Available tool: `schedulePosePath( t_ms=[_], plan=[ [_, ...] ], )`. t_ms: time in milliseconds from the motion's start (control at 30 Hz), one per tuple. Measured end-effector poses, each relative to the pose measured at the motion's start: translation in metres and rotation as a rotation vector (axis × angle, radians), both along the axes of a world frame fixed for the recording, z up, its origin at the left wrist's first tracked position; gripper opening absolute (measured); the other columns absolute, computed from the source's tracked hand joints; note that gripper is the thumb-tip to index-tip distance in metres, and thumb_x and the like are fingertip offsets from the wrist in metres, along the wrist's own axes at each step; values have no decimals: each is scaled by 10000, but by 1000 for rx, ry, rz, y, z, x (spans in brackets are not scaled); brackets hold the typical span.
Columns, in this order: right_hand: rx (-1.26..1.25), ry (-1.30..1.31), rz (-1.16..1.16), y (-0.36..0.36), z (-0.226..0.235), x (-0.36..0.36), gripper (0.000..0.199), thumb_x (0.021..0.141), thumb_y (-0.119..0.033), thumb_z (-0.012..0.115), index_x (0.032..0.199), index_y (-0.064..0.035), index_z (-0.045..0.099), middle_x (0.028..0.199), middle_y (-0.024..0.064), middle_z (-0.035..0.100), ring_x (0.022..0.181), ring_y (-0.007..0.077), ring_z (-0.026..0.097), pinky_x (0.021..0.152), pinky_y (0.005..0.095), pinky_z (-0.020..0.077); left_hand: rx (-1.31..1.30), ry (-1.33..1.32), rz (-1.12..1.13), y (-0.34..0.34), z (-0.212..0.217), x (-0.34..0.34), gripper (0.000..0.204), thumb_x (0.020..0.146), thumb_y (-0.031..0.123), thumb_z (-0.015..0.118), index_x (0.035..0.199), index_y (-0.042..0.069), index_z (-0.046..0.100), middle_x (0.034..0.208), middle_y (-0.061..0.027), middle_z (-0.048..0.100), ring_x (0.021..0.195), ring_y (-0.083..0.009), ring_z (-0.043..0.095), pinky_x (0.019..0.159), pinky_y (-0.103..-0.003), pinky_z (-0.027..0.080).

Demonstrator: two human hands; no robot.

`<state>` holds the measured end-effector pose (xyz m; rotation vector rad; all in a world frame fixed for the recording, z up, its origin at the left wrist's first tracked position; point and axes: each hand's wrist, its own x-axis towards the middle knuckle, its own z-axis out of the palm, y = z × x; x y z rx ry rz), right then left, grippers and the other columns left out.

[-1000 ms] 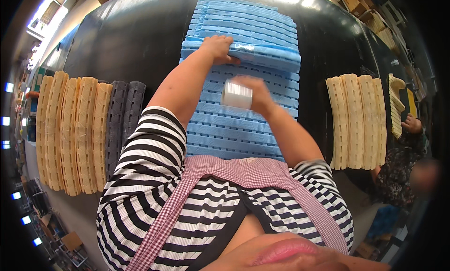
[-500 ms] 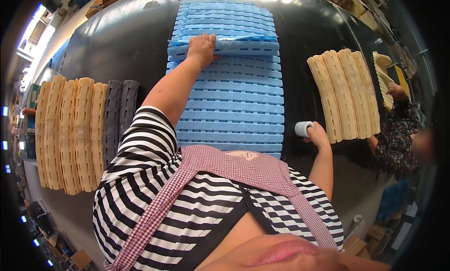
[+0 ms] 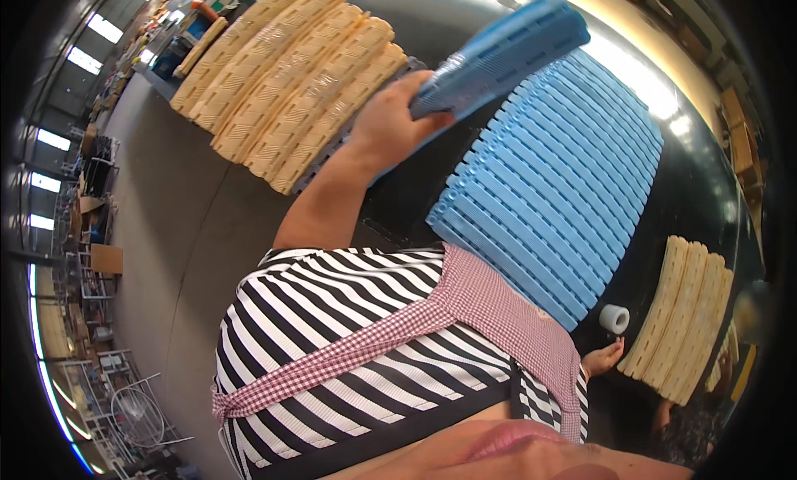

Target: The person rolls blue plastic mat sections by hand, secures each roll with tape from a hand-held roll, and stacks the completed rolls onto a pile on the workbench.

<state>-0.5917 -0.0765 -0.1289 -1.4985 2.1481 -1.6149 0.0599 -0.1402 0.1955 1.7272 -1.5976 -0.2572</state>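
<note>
While a person in a black-and-white striped top and a red-and-white checked apron leans in from the lower edge, a long dark bench stretches across the upper and right part of the view, with a grey floor to its left. On the bench, right of the middle, blue slatted matting lies flat and slanted, its near end close to the apron. At the upper left, thick beige rolls lie side by side, shiny in places, and a strip of dark grey roll shows along their right edge, partly behind the left arm. A smaller group of beige rolls sits at the lower right. A blue rolled mat is raised between the left-hand rolls and the flat matting, tilted so its far end points up and to the right; clear film glints near its closer end. The left hand has its grip clamped on that closer end. Low on the right, the right hand holds nothing, its grip apart with fingers loosely extended. Just beyond its fingertips is a small white roll on the bench, its round hole showing.
</note>
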Motion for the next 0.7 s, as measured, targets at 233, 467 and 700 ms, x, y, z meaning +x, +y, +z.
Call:
schedulePosePath(
  t_ms=[233, 467, 700],
  plan=[
    [62, 348, 29, -61, 22, 14, 345, 1085, -260, 523, 1154, 33, 690, 1099, 207, 695, 1031, 360, 645, 936, 434, 506, -277, -1045, 980, 113, 128, 155, 671, 890, 579, 712, 1449, 241, 557, 1183, -138, 707, 1077, -351, 683, 891, -485, 541],
    [120, 349, -10, -56, 36, 30, 327, 1070, -272, 541, 1131, 11, 694, 1098, 186, 690, 1041, 368, 632, 943, 442, 487, 438, -911, 1301, 79, 50, 298, 754, 935, 700, 547, 1566, 313, 405, 1536, -91, 503, 1390, -319, 486, 1113, -579, 336],
    [155, 368, -45, -51, 39, 34, 312, 1055, -278, 563, 1100, 1, 694, 1119, 179, 689, 1049, 369, 631, 946, 449, 486, 420, -837, 1221, 83, 60, 326, 904, 877, 869, 403, 1561, 279, 435, 1528, -105, 530, 1404, -317, 494, 1127, -569, 346]
  ],
)
